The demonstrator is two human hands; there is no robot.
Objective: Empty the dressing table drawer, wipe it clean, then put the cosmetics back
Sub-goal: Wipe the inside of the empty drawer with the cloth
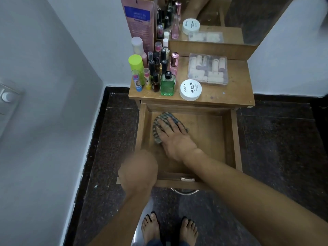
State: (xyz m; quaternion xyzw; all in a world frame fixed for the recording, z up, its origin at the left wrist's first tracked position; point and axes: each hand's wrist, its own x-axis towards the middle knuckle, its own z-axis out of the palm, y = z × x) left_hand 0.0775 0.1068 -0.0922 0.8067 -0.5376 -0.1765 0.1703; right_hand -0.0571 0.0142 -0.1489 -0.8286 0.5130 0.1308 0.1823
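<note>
While the right grip (173, 134) lies flat, fingers straight, on a checked cloth (160, 121) and presses it to the bottom of the pulled-out drawer (237, 139) near its back left corner, the cosmetics stand on the desk (236, 96) above. The right forearm slants in over the drawer's front right corner and covers part of the front edge. The left grip (138, 169) sits at the front left corner, hiding it, but it is blurred, so I cannot tell whether it clasps the wood or only rests there. Between the two arms a small metal latch (187, 179) shows on the front edge, with a curved metal handle (184, 192) just below. Bare feet (150, 226) stand on the dark stone floor (276, 157) under the drawer front.

Along the desk's left edge bottles crowd together: a lime-capped bottle (136, 65), small bright tubes (137, 82) at the front left corner, dark nail-polish bottles (156, 63), a green bottle (167, 84) with a black cap, and a pink perfume bottle (174, 63). A white jar (190, 90) lettered NAIL POLISH sits near the middle of the front edge. Toward the back right lies a clear lidded box (207, 69) holding pale little items, some upright and some lying; what they are is unclear. A tall pink pack (140, 20) stands at the back left corner, and the mirror (248, 15) along the back edge reflects jar and box.
</note>
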